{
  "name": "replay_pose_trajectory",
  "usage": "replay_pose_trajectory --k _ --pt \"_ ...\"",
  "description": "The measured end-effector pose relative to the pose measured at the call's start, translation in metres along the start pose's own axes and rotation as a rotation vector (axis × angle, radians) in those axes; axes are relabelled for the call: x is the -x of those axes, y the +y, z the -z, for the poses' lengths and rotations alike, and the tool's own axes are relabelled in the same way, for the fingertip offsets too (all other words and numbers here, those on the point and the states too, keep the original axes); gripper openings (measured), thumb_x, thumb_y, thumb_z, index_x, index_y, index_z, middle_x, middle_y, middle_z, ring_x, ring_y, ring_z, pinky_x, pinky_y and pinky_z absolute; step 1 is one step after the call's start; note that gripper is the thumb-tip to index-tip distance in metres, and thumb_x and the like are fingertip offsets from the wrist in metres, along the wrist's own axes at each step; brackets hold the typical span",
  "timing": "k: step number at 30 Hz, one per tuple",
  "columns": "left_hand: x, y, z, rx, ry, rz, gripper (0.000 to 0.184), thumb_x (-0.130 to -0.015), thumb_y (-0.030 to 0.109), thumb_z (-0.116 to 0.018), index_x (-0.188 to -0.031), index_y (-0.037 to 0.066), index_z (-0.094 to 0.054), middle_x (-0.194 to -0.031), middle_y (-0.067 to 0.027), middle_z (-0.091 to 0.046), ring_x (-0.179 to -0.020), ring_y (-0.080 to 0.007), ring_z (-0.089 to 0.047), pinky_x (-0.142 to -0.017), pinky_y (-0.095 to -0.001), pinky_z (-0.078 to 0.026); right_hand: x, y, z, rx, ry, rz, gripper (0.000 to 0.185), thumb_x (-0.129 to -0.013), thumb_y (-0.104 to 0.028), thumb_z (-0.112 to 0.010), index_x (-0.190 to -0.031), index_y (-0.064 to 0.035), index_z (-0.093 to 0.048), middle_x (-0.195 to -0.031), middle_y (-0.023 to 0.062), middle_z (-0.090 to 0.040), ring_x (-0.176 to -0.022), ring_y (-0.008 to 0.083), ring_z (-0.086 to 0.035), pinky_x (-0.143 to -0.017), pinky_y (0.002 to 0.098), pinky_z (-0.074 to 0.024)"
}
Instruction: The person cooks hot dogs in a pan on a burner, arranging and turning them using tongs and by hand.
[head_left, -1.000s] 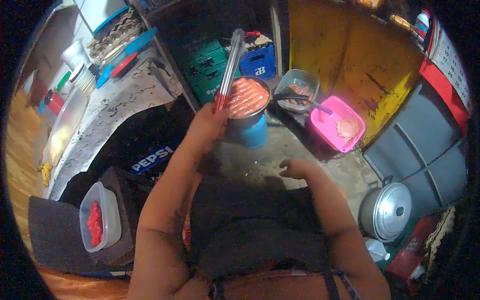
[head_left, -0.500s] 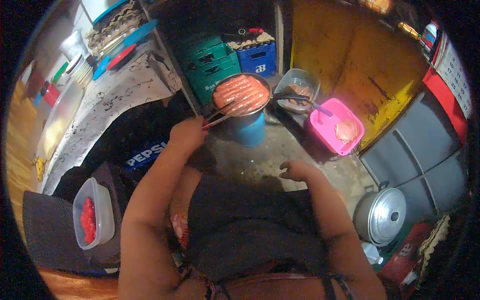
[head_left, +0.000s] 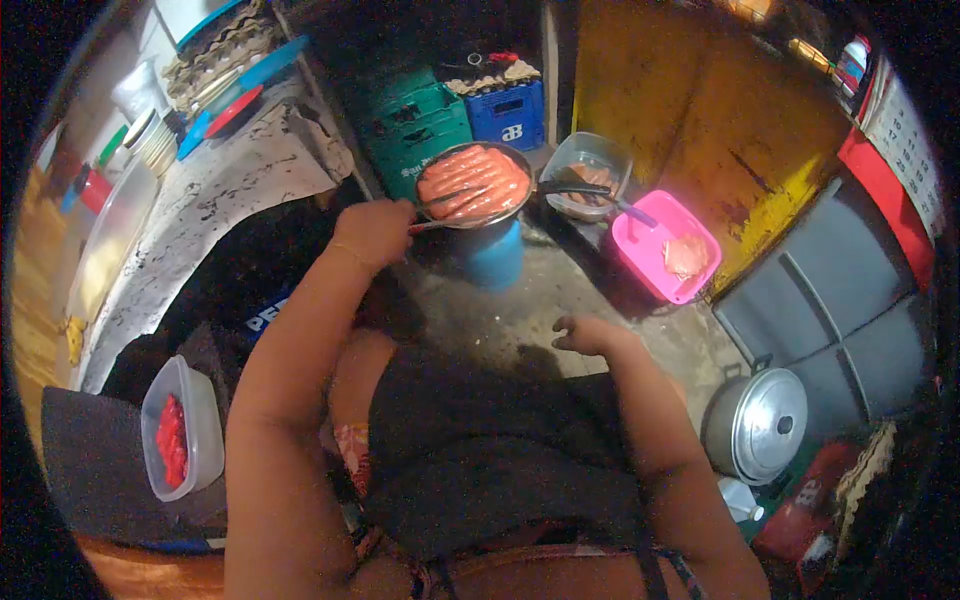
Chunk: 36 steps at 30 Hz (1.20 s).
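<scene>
My left hand [head_left: 372,238] is closed around the red handle of metal tongs [head_left: 432,225]. The tongs reach over the left side of a frying pan [head_left: 523,212], which is full of pinkish-red sausages [head_left: 478,180] lying side by side. Whether the tips grip a sausage is hard to see. Below the pan stands a blue cylinder-shaped base [head_left: 492,258]. The pan's black handle points right, over a clear plastic container [head_left: 596,148] with brownish pieces inside. My right hand [head_left: 592,337] hangs over the floor, fingers loosely bent and apart, holding nothing.
A pink basin [head_left: 655,270] with pale pink flat pieces sits right of the pan. Nearer right is a lidded metal pot [head_left: 755,425]. Green [head_left: 425,125] and blue crates [head_left: 505,115] stand behind. A container of red food [head_left: 205,430] is at left, below a cluttered counter [head_left: 250,165].
My left hand with the tongs has shifted slightly up and left, its wrist turning over the handle. The right hand stays nearly still. The whole view has shifted a little.
</scene>
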<state>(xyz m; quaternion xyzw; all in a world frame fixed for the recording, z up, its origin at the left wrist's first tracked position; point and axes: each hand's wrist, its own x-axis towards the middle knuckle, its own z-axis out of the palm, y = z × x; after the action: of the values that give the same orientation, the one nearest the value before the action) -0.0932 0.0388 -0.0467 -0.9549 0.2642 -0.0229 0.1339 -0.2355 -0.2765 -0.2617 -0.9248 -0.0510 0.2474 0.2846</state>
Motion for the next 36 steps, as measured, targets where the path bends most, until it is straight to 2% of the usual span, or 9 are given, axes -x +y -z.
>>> replay_pose_trajectory --k 5,8,14,17,21,29,36 --pt "-0.003 0.001 0.001 -0.028 -0.012 0.010 0.023 -0.082 0.021 -0.065 -0.101 0.007 -0.061 -0.096 -0.0159 -0.069 -0.090 -0.0331 -0.068 -0.073 -0.0459 -0.054 -0.004 0.005 -0.001 0.076 0.016 0.020 0.052 -0.086 -0.039 -0.063 -0.127 -0.0082 -0.059 -0.122 0.0174 -0.062 -0.113 0.0346 -0.059 -0.096 0.0426 -0.0453" --pt "-0.004 0.007 -0.010 -0.029 0.050 0.037 0.022 -0.084 0.019 -0.060 -0.102 0.007 -0.061 -0.096 -0.0164 -0.068 -0.090 -0.0329 -0.068 -0.073 -0.0462 -0.055 0.001 -0.004 0.007 0.165 0.008 0.010 0.050 -0.086 -0.040 -0.063 -0.126 -0.0104 -0.060 -0.121 0.0171 -0.063 -0.112 0.0349 -0.059 -0.096 0.0428 -0.0456" --pt "0.003 0.010 -0.015 0.017 0.015 0.077 0.020 -0.088 0.016 -0.052 -0.104 0.007 -0.059 -0.097 -0.0140 -0.068 -0.091 -0.0338 -0.068 -0.073 -0.0475 -0.055 0.006 -0.008 0.010 0.200 0.021 0.009 0.048 -0.086 -0.041 -0.063 -0.124 -0.0122 -0.061 -0.121 0.0171 -0.063 -0.112 0.0346 -0.059 -0.095 0.0421 -0.0460" --pt "0.014 0.008 -0.014 0.017 0.079 0.087 0.020 -0.087 0.018 -0.053 -0.104 0.009 -0.060 -0.097 -0.0133 -0.068 -0.092 -0.0334 -0.068 -0.073 -0.0479 -0.054 0.004 -0.003 0.006 0.123 0.019 0.010 0.049 -0.086 -0.041 -0.063 -0.125 -0.0110 -0.061 -0.122 0.0172 -0.063 -0.113 0.0348 -0.059 -0.096 0.0421 -0.0455" --pt "0.023 0.007 -0.010 0.061 0.045 0.090 0.019 -0.087 0.020 -0.054 -0.102 0.011 -0.061 -0.094 -0.0138 -0.069 -0.090 -0.0327 -0.068 -0.073 -0.0475 -0.053 0.002 -0.003 0.004 0.056 0.008 -0.019 0.051 -0.086 -0.040 -0.063 -0.126 -0.0092 -0.060 -0.124 0.0174 -0.062 -0.114 0.0351 -0.058 -0.097 0.0425 -0.0448" --pt "0.031 0.007 -0.015 0.058 0.099 0.083 0.018 -0.086 0.022 -0.056 -0.100 0.011 -0.062 -0.091 -0.0150 -0.069 -0.088 -0.0347 -0.067 -0.074 -0.0474 -0.053 0.013 -0.016 0.012 0.055 -0.024 -0.040 0.052 -0.087 -0.039 -0.062 -0.127 -0.0076 -0.058 -0.121 0.0189 -0.063 -0.113 0.0359 -0.058 -0.097 0.0421 -0.0448" --pt "0.025 0.004 -0.023 0.090 0.044 0.072 0.020 -0.086 0.021 -0.058 -0.103 0.010 -0.062 -0.092 -0.0156 -0.069 -0.089 -0.0355 -0.067 -0.074 -0.0484 -0.053 0.003 -0.006 0.005 0.080 -0.002 -0.002 0.051 -0.087 -0.041 -0.062 -0.126 -0.0102 -0.059 -0.122 0.0184 -0.062 -0.112 0.0356 -0.059 -0.096 0.0424 -0.0451"
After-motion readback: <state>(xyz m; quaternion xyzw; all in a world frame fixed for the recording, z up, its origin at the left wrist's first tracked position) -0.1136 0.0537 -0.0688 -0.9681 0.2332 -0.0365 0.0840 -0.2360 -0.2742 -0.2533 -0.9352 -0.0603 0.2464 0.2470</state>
